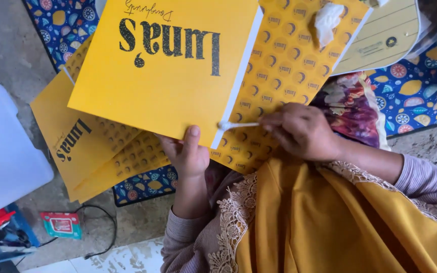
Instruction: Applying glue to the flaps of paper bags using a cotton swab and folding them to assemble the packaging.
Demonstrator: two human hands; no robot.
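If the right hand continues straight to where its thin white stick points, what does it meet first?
The right hand holds a thin white stick pointing toward the left hand. Its tip already lies at the white edge of the yellow card sheet, so that edge comes first, then probably the left hand's thumb. Depth is unclear.

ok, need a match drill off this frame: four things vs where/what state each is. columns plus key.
Things:
1. left hand
2. right hand
3. crumpled tissue
4. red packet

Places or states:
A. lying on the floor
B. on top of the patterned sheet
C. gripping the yellow card at its lower edge
D. pinching a thin white stick

Pairs: 1-C, 2-D, 3-B, 4-A
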